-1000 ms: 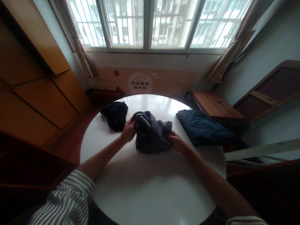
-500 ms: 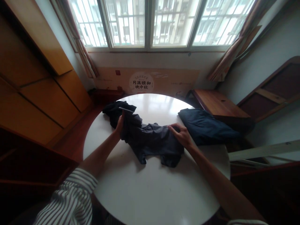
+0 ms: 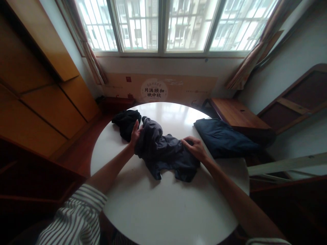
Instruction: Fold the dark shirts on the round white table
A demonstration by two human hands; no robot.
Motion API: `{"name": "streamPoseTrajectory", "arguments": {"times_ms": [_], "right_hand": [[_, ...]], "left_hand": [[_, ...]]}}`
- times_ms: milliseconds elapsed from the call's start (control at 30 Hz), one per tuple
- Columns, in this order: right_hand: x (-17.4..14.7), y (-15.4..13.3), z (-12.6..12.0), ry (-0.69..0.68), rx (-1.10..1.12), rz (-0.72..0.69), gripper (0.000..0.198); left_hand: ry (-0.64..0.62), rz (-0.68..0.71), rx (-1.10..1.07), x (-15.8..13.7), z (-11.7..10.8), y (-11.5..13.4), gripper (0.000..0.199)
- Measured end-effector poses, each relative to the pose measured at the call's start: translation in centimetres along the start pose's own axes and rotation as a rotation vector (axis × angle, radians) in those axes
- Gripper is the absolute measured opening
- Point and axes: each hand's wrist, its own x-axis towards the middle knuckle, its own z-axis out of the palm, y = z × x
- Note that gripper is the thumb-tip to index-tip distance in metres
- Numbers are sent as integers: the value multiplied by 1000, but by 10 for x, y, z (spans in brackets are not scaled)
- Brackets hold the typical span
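A dark grey garment (image 3: 163,151) lies crumpled and partly spread in the middle of the round white table (image 3: 166,207). My left hand (image 3: 135,133) grips its upper left edge. My right hand (image 3: 195,148) pinches the cloth at its right side. A black bundle of cloth (image 3: 125,123) sits just beyond my left hand. A folded dark blue garment (image 3: 224,137) lies to the right of my right hand, near the table's right edge.
A brown wooden bench or low table (image 3: 237,117) stands beyond the table at the right. Wooden cabinets (image 3: 46,98) line the left wall. A window and a printed cardboard panel (image 3: 158,89) are at the back. A pale rail (image 3: 286,165) crosses at right.
The grey garment was bunched between both hands, then pulled open sideways. My left hand carried its edge up and left toward the black bundle, and the cloth now sags more.
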Motion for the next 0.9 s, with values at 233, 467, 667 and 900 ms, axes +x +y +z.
{"name": "streamPoseTrajectory", "arguments": {"times_ms": [233,467,667,900], "right_hand": [[0,-1,-1,-46,-7,14,32],[-1,1,-1,-70,9,12,32],[-3,-1,-1,233,-233,-190,33],[-23,-45,6,-146,-313,-473,29]], "left_hand": [[-33,114,-13,-6,8,-4,28],[-91,227,197,-13,18,-10,53],[-144,293,458,-19,21,-15,46],[-223,320,766,-26,22,-18,38]]}}
